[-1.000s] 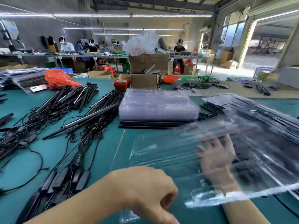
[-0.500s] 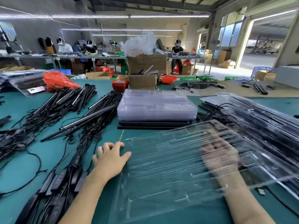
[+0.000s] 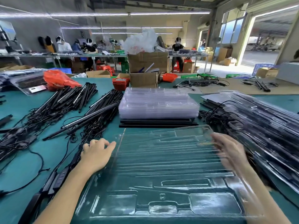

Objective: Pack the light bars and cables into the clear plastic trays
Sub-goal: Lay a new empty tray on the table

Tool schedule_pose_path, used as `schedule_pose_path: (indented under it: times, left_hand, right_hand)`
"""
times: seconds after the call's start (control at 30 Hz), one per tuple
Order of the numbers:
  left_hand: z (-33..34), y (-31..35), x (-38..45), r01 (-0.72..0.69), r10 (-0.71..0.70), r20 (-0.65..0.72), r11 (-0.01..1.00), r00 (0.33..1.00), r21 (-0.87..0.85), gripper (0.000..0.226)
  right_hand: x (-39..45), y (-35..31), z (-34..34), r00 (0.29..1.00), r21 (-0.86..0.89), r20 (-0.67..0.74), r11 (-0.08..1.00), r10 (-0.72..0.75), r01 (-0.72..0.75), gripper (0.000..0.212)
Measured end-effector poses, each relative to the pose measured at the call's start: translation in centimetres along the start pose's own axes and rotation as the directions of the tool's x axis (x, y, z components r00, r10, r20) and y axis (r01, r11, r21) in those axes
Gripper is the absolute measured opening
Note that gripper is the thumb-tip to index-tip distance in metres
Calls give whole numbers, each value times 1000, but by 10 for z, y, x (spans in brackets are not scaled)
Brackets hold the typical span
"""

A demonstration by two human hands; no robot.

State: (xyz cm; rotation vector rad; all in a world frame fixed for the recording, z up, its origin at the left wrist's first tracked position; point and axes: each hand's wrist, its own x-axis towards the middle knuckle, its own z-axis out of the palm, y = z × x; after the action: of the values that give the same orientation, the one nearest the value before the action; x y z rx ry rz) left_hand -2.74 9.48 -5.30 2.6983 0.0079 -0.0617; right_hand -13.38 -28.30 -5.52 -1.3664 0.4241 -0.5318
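Here, a clear moulded tray (image 3: 161,172) with long ribbed channels lies flat on the green table (image 3: 32,167), between both hands: left hand (image 3: 97,152) relaxed at nine o'clock, right hand (image 3: 229,151) blurred, grip unclear, at three.

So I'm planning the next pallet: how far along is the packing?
Done: a pile of filled trays sits at the right. In hand: an empty tray lies flat on the table, left hand at its left edge, right hand blurred at its right. Left: heaps of light bars with cables and a stack of empty trays.
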Motion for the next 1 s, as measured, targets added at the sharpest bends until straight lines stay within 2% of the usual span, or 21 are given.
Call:
schedule_pose_path:
  times: [0.07,0.2,0.3,0.43,0.57,0.67,0.73,0.83,0.9,0.93,1.0]
  left_hand:
    - [-1,-2,1,5,-5,-31,1000,999,-14,47]
    - [4,-3,1,-11,10,-58,1000,998,-12,48]
    - [12,-5,-1,-49,53,-98,998,994,38,43]
    - [17,-6,-3,-76,80,-152,997,985,31,42]
    - [16,-4,-6,-103,111,-184,993,977,55,43]
    - [16,-3,-9,-129,147,-201,987,969,98,41]
    - [17,-1,-9,-127,152,-214,984,965,126,40]
    - [19,1,-9,-106,140,-222,982,965,157,40]
    - [19,2,-10,-100,138,-227,980,964,173,40]
    - [18,3,-11,-98,139,-229,979,964,181,39]
    - [17,5,-12,-92,140,-237,975,961,202,39]
  right_hand:
    - [2,4,4,1000,-7,-7,1000,-2,2,19]
    - [7,16,3,999,-280,7,959,-41,41,23]
    - [4,19,-1,982,-583,13,797,-186,159,29]
    - [-6,17,3,930,-612,107,714,-351,340,19]
    - [-14,6,4,876,-549,41,722,-480,421,7]
    - [-17,-14,1,898,-380,-26,835,-440,398,4]
    - [-17,-27,3,917,-348,17,857,-399,380,4]
    - [-13,-37,10,920,-484,178,783,-349,391,4]
    - [-9,-37,19,931,-555,202,748,-303,364,12]
    - [-7,-33,24,937,-616,197,707,-289,348,15]
    - [-5,-21,30,950,-781,200,547,-240,302,21]
